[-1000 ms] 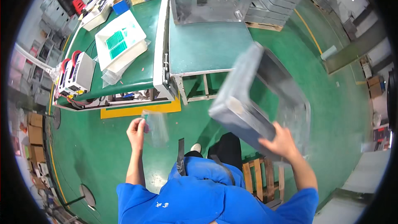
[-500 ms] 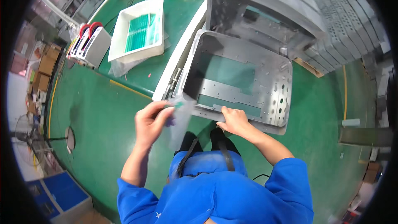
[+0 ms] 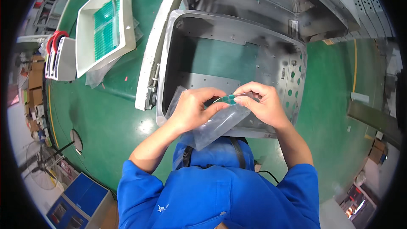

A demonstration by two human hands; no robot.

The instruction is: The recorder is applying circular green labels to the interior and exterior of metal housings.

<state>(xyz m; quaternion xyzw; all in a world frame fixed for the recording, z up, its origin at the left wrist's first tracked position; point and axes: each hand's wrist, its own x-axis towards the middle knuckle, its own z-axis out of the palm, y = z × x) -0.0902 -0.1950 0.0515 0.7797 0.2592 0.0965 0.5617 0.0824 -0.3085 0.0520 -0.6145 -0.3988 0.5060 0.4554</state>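
Note:
In front of my body, above the near rim of the metal case (image 3: 164,80), both hands are raised together. My left hand (image 3: 190,109) is closed on a clear plastic sheet (image 3: 220,127) that droops below the fingers. Between my hands a small strip with green round spots (image 3: 229,99) shows, slightly bowed. My right hand (image 3: 265,104) pinches the right end of that strip with thumb and forefinger. The open case is grey, with holes in its right wall and cutouts in its floor; its lid (image 3: 263,8) stands raised at the back.
To the left, a white bin (image 3: 127,25) with green strips (image 3: 104,29) stands beside white devices with red rings (image 3: 60,57). Perforated metal parts (image 3: 364,4) are stacked at the far right. A fan (image 3: 76,140) and a blue-topped cabinet (image 3: 87,193) are lower left.
My right hand has left the case's near edge and come up to the strip. My left hand has moved right with the plastic sheet. The view has shifted closer over the case.

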